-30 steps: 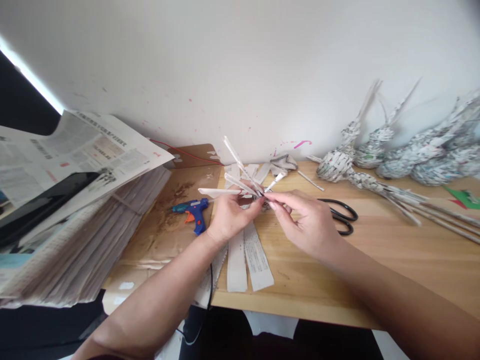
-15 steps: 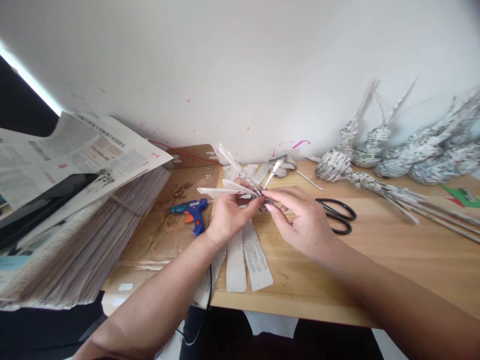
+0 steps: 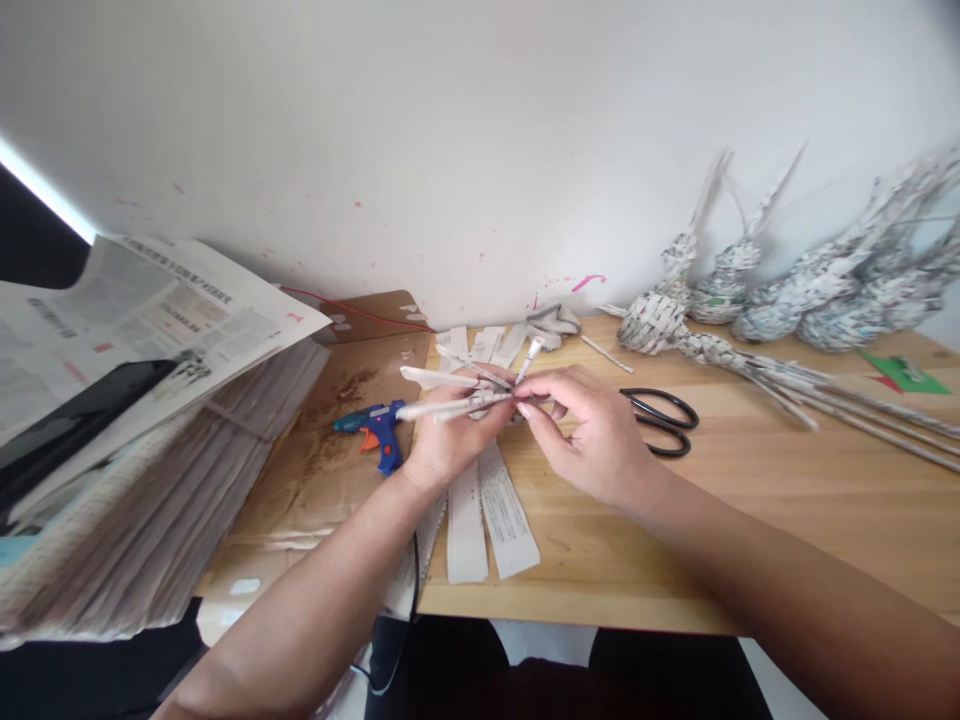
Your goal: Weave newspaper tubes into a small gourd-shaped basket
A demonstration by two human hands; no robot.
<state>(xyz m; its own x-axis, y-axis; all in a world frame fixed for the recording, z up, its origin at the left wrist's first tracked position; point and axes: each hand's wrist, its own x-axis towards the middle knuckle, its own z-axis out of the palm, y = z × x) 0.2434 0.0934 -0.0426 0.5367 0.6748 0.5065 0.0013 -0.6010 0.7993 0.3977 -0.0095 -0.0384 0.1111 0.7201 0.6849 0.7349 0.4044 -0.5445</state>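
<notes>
Several rolled newspaper tubes (image 3: 459, 403) fan out from one small woven knot between my hands, over the middle of the table. My left hand (image 3: 459, 440) is closed around the base of the tubes from the left, its thumb reaching toward the knot. From the right, my right hand (image 3: 589, 425) pinches the tubes at the same spot with thumb and forefinger. One short tube (image 3: 529, 358) sticks up behind the fingertips. Flat newspaper strips (image 3: 491, 515) lie on the table beneath. The knot itself is mostly hidden by my fingers.
Left of my hands, a blue glue gun (image 3: 381, 430) rests on cardboard (image 3: 292, 500). Farther left stands a newspaper stack (image 3: 187, 480) with a phone (image 3: 82, 410) on top. Black-handled scissors (image 3: 664, 410) lie to the right. Woven paper gourd shapes (image 3: 652, 322) line the wall. A cloth (image 3: 555, 325) lies behind.
The tubes have swung down and left, so several now lie over my left hand. My right hand has stayed pinching at the knot. The whole view has shifted slightly.
</notes>
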